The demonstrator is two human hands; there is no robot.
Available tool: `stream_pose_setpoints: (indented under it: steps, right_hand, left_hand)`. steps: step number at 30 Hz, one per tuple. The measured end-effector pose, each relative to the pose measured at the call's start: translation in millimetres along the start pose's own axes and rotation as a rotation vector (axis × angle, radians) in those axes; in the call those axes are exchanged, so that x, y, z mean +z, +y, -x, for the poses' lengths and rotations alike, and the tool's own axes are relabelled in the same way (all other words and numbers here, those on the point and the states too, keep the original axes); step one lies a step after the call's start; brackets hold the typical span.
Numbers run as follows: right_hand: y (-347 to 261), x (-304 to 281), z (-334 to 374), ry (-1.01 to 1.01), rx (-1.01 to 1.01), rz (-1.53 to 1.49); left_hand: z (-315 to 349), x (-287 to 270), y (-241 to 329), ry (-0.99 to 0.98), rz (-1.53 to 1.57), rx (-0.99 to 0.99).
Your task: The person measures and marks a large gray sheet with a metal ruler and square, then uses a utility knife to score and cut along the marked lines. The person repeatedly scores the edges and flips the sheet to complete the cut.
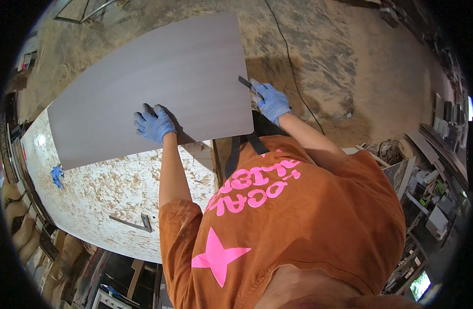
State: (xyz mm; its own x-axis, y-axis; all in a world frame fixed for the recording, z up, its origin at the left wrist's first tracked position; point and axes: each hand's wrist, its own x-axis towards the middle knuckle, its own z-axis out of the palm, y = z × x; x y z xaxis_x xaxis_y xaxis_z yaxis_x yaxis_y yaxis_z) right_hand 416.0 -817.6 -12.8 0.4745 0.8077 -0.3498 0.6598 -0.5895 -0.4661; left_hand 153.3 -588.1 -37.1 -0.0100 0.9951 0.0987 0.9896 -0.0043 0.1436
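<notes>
A large grey sheet panel (159, 82) lies across the white table, its far part reaching over the floor side. My left hand (155, 123), in a blue glove with darkened fingertips, rests on the panel near its front edge. Its fingers are spread, with nothing held. At the panel's right edge my right hand (271, 102), also gloved in blue, is closed on a narrow, flat, dark tool (244, 82). The tool's front end lies against or just over that edge. Its exact kind cannot be made out, since the fingers cover much of it.
The scuffed white tabletop (102, 195) carries a metal square (136, 223) and a crumpled blue glove (57, 176). A black cable (293, 69) runs along the dusty floor (329, 51). Scrap pieces and boards (432, 190) are piled at the right.
</notes>
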Motion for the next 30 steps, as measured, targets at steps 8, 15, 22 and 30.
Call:
stream_pose_setpoints:
  steps: [8, 15, 22, 30]
  right_hand:
    - [-8.1, -17.7, -26.9, -0.034, -0.004, 0.043]
    - [-5.3, -17.6, -51.5, 0.005, 0.009, 0.012]
    - [-4.2, -19.7, -62.2, 0.012, 0.031, 0.019]
    - [-0.1, -12.7, -49.6, 0.067, 0.023, -0.005]
  left_hand:
    - [-1.1, -0.3, 0.6, 0.011, 0.004, 0.019]
    - [-2.2, 4.5, -2.5, 0.035, 0.024, 0.023]
    - [-1.1, 0.0, 1.2, 0.024, 0.037, 0.024]
    - [-1.2, 1.6, 0.9, 0.013, 0.017, 0.026]
